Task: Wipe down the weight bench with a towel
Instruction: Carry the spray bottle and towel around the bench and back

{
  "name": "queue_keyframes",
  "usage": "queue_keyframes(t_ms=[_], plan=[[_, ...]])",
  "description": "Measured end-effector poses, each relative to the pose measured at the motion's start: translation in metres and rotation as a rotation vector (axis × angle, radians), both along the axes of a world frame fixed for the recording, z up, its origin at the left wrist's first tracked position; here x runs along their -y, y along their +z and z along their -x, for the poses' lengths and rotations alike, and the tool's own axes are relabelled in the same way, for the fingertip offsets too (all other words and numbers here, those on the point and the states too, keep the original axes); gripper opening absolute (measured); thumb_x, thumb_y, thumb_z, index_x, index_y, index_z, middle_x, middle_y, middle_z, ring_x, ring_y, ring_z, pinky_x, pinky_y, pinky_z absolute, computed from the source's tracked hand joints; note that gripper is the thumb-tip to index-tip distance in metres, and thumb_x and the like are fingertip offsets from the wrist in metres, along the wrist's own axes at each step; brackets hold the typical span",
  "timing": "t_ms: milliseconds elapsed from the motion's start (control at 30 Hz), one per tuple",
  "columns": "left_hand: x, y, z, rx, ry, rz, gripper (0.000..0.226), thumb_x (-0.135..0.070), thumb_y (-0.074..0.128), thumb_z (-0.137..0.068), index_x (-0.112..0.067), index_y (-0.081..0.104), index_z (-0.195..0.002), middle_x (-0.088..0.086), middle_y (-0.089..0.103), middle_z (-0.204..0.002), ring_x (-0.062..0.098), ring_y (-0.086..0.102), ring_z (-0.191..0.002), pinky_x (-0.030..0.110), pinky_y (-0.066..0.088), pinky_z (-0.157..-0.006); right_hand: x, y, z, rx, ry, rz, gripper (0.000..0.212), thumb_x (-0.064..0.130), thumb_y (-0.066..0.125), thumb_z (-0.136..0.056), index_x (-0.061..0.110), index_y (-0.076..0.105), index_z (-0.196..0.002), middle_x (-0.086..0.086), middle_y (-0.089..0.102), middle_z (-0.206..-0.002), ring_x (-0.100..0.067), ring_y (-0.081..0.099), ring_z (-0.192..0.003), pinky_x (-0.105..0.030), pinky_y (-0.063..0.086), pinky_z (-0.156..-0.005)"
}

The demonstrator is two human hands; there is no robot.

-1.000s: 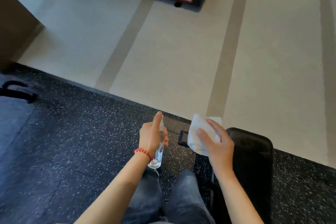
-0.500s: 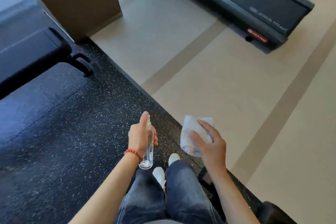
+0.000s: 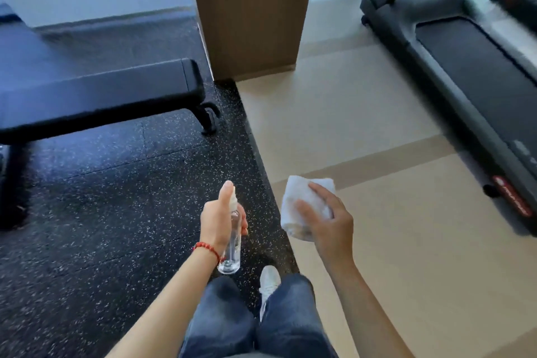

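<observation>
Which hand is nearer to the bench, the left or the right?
Left. The left hand, gripping the spray bottle, is below and right of the bench. The right hand, holding the towel, is farther right, over the beige floor.

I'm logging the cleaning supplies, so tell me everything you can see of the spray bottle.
The spray bottle is slim, clear and looks like plastic, with a white spray top. It stands roughly upright in the air, above the dark speckled floor. The left hand grips it around the upper body, with one fingertip resting on top of the nozzle. The round base hangs free below the hand. How much liquid it holds cannot be told. Nothing else touches it.
</observation>
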State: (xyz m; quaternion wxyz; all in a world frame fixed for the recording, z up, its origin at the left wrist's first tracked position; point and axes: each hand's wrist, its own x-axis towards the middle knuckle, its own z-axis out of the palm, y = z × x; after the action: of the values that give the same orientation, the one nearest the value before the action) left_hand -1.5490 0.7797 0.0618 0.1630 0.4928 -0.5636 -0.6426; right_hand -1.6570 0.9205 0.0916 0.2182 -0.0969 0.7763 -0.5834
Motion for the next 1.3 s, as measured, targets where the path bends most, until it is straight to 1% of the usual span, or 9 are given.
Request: queue_keyframes(t_ms=[133, 300, 433, 700, 800, 967, 1033, 1167, 1300], plan=[[0.038, 0.007, 0.018, -0.012, 0.128, 0.002, 0.069, -0.055, 0.038, -0.087, -0.004, 0.053, -0.044, 0.009, 0.053, -0.04, 0.019, 0.05, -0.036, 0.023, 0.044, -0.042, 0.046, -0.001, 0.033, -0.004, 0.107, 0.014, 0.033, 0.022, 0.077, -0.072, 0.044, 0.063, -0.092, 0.02, 0.062, -0.095, 0.007, 0.056, -0.081, -0.024, 0.049, -0.077], [0.096, 0.001, 0.034, -0.013, 0.212, -0.021, 0.07, -0.064, 0.038, -0.076, -0.003, 0.054, -0.046, 0.008, 0.053, -0.041, 0.02, 0.051, -0.036, 0.024, 0.043, -0.041, 0.106, -0.011, 0.052, 0.006, 0.208, -0.01, 0.033, 0.023, 0.077, -0.072, 0.045, 0.063, -0.092, 0.011, 0.063, -0.099, 0.003, 0.057, -0.085, -0.011, 0.046, -0.073], [0.161, -0.009, 0.05, -0.027, 0.224, -0.018, 0.07, -0.064, 0.037, -0.077, -0.004, 0.055, -0.044, 0.008, 0.052, -0.041, 0.02, 0.05, -0.037, 0.025, 0.043, -0.045, 0.172, -0.019, 0.069, -0.001, 0.233, -0.034, 0.033, 0.025, 0.078, -0.071, 0.045, 0.063, -0.093, 0.007, 0.063, -0.102, -0.011, 0.058, -0.09, -0.024, 0.049, -0.079], [0.311, -0.019, 0.078, 0.014, 0.222, -0.023, 0.071, -0.061, 0.036, -0.086, -0.01, 0.054, -0.04, 0.005, 0.053, -0.039, 0.018, 0.051, -0.036, 0.025, 0.045, -0.045, 0.329, -0.019, 0.101, 0.015, 0.212, -0.031, 0.032, 0.024, 0.077, -0.072, 0.037, 0.066, -0.099, 0.003, 0.063, -0.105, -0.008, 0.058, -0.089, -0.025, 0.05, -0.08], [0.357, -0.019, 0.085, 0.036, 0.208, -0.009, 0.071, -0.064, 0.036, -0.084, -0.012, 0.054, -0.038, 0.005, 0.054, -0.039, 0.018, 0.053, -0.037, 0.022, 0.044, -0.042, 0.375, -0.016, 0.106, 0.028, 0.221, -0.012, 0.033, 0.024, 0.079, -0.07, 0.043, 0.066, -0.094, 0.004, 0.063, -0.103, -0.016, 0.059, -0.093, -0.033, 0.051, -0.083], [0.408, -0.021, 0.101, 0.032, 0.268, -0.055, 0.068, -0.058, 0.04, -0.087, -0.013, 0.053, -0.038, 0.004, 0.052, -0.038, 0.017, 0.052, -0.036, 0.023, 0.044, -0.041, 0.431, -0.019, 0.124, 0.06, 0.248, -0.036, 0.032, 0.023, 0.079, -0.07, 0.043, 0.067, -0.092, 0.006, 0.062, -0.102, -0.015, 0.059, -0.094, -0.047, 0.051, -0.086], [0.424, -0.026, 0.11, 0.045, 0.284, -0.084, 0.068, -0.062, 0.042, -0.083, -0.014, 0.052, -0.036, 0.004, 0.051, -0.038, 0.018, 0.052, -0.036, 0.024, 0.044, -0.041, 0.452, -0.023, 0.136, 0.082, 0.267, -0.043, 0.032, 0.022, 0.078, -0.07, 0.043, 0.068, -0.093, 0.007, 0.061, -0.102, -0.017, 0.06, -0.095, -0.047, 0.052, -0.084], [0.463, -0.037, 0.134, 0.07, 0.326, -0.138, 0.068, -0.064, 0.042, -0.079, -0.015, 0.053, -0.034, 0.006, 0.052, -0.037, 0.019, 0.051, -0.035, 0.025, 0.045, -0.043, 0.495, -0.031, 0.165, 0.034, 0.312, -0.07, 0.033, 0.024, 0.077, -0.071, 0.048, 0.064, -0.089, 0.008, 0.064, -0.103, -0.013, 0.059, -0.095, -0.034, 0.05, -0.086], [0.501, -0.047, 0.163, 0.124, 0.368, -0.141, 0.07, -0.056, 0.04, -0.087, -0.013, 0.052, -0.033, 0.008, 0.051, -0.036, 0.021, 0.049, -0.033, 0.025, 0.044, -0.043, 0.54, -0.039, 0.2, 0.077, 0.375, -0.077, 0.034, 0.019, 0.077, -0.072, 0.045, 0.064, -0.091, 0.007, 0.063, -0.102, -0.013, 0.059, -0.094, -0.038, 0.05, -0.089]])
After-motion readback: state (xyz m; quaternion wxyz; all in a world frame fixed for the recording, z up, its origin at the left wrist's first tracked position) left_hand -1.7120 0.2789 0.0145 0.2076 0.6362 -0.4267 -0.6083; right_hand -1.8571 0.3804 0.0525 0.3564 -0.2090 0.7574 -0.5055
